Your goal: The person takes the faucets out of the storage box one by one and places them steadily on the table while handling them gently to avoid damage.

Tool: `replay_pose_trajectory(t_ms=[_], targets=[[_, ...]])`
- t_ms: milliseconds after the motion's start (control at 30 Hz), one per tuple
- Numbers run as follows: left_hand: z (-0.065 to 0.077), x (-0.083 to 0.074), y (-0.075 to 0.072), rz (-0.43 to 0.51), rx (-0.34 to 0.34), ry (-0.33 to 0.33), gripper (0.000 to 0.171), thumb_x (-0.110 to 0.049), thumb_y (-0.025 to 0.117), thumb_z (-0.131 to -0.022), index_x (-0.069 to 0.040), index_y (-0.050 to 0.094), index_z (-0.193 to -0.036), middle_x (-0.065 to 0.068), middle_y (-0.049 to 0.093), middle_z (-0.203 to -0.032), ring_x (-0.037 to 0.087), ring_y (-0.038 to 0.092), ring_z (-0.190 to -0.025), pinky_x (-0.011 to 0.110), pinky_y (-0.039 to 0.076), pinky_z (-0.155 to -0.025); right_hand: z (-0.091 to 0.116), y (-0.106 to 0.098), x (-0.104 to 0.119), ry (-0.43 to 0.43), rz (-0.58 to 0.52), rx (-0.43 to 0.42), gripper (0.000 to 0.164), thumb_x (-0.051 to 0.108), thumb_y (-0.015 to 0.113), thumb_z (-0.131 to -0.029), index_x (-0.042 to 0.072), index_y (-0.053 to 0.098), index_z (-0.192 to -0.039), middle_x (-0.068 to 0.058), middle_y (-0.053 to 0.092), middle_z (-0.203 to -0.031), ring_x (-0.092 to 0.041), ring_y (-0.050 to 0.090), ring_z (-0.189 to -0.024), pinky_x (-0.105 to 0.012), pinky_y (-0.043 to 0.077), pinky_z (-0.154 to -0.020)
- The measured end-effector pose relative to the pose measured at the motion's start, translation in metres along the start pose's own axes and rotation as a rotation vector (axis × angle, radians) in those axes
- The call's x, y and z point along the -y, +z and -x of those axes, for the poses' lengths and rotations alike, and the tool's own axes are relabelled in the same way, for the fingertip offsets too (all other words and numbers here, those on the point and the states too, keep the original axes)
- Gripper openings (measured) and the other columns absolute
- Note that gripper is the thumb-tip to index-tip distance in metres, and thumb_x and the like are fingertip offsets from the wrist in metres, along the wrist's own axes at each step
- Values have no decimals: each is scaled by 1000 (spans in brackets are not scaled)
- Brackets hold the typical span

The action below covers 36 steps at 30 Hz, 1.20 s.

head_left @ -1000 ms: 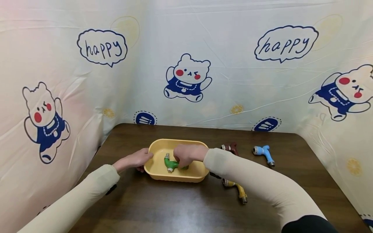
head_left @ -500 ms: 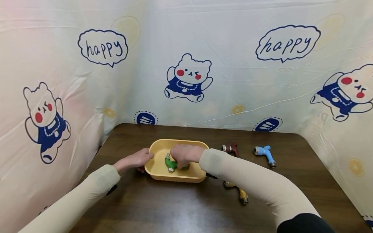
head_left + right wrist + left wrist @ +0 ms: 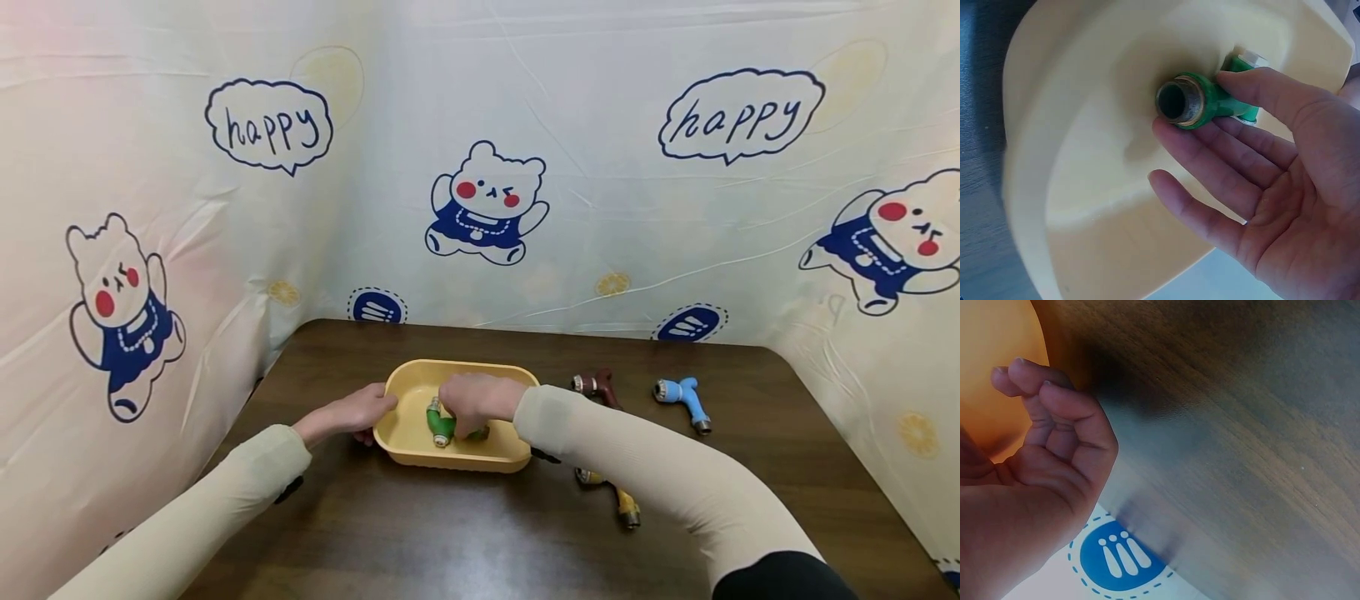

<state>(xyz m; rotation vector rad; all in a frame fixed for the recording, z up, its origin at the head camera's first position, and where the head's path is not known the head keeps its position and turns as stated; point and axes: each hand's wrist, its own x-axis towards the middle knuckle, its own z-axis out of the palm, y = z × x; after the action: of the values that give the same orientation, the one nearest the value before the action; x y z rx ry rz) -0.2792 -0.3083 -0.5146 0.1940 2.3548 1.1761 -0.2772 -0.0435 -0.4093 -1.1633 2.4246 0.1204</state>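
Note:
A yellow plastic basin stands on the dark wooden table. My left hand grips its left end, thumb over the rim; in the left wrist view the fingers curl against the outer wall. Inside the basin lies a green pipe fitting with metal ends. Reaching in from the right, my right hand holds the fitting's right part. The right wrist view shows thumb and fingers on either side of the green fitting, its open threaded end facing the camera. The little finger stays apart from it.
To the right of the basin lie a brown fitting, partly behind the right sleeve, and a blue fitting farther right. A yellow fitting lies nearer, partly covered by the same sleeve. A printed cloth hangs behind the table.
My right hand and forearm have shifted slightly left, uncovering more of the brown fitting and covering more of the yellow one. The left hand keeps its grip on the basin.

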Motion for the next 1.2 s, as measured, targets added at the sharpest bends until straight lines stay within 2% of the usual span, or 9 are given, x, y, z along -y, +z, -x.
replay_pose_trajectory(t_ms=[67, 100, 300, 333, 667, 867, 1067, 1200], targets=[[-14, 19, -2, 25, 11, -5, 28, -29, 43, -108, -3, 54, -113, 14, 71, -73, 26, 66, -51, 36, 53, -43, -5, 4, -2, -1, 15, -13, 37, 12, 75, -86, 16, 49, -61, 4, 40, -54, -11, 39, -49, -26, 34, -48], [-8, 13, 0, 0, 15, 23, 27, -27, 42, -108, -2, 54, -114, 14, 70, -73, 26, 65, -51, 36, 53, -42, -7, 7, -4, -4, 17, -19, 36, 13, 76, -86, 16, 49, -61, 4, 40, -55, -11, 39, -48, -26, 34, -48], [-19, 21, -1, -6, 12, -14, 29, -26, 41, -108, -2, 54, -118, 19, 72, -77, 32, 66, -52, 40, 53, -42, -20, 16, -14, -6, 11, -16, 34, 15, 77, -85, 18, 51, -63, 4, 41, -55, -11, 41, -48, -26, 35, -47], [-29, 32, -5, 27, 11, -43, 30, -28, 42, -108, -3, 55, -118, 20, 72, -78, 33, 67, -53, 40, 54, -42, -20, 16, -15, -7, 9, -15, 34, 14, 76, -85, 18, 51, -63, 4, 42, -55, -12, 41, -48, -26, 36, -47], [-29, 32, -5, 35, 0, -40, 29, -24, 42, -106, -2, 57, -115, 24, 72, -77, 36, 67, -52, 41, 53, -41, 11, 0, -3, -18, 10, -50, 43, 12, 76, -87, 19, 44, -59, 7, 34, -51, -8, 34, -46, -23, 30, -48], [-27, 30, -2, 46, -4, -38, 29, -24, 41, -105, -2, 58, -114, 23, 72, -76, 34, 67, -52, 40, 53, -40, 15, 0, -5, -16, 3, -56, 41, 14, 77, -87, 19, 46, -61, 7, 37, -52, -7, 37, -47, -22, 32, -49], [-28, 30, -2, 28, -22, -39, 29, -24, 42, -105, -3, 58, -115, 23, 71, -75, 35, 66, -51, 42, 53, -40, 18, -3, -7, -19, -13, -50, 43, 9, 74, -86, 19, 42, -60, 6, 31, -53, -8, 35, -47, -23, 32, -48], [-31, 34, -5, 19, -12, -41, 31, -25, 41, -105, -1, 56, -118, 23, 72, -76, 37, 67, -52, 43, 53, -41, 19, -5, -8, -23, 4, -51, 43, 9, 73, -86, 20, 41, -59, 7, 31, -52, -8, 35, -47, -23, 32, -48]])
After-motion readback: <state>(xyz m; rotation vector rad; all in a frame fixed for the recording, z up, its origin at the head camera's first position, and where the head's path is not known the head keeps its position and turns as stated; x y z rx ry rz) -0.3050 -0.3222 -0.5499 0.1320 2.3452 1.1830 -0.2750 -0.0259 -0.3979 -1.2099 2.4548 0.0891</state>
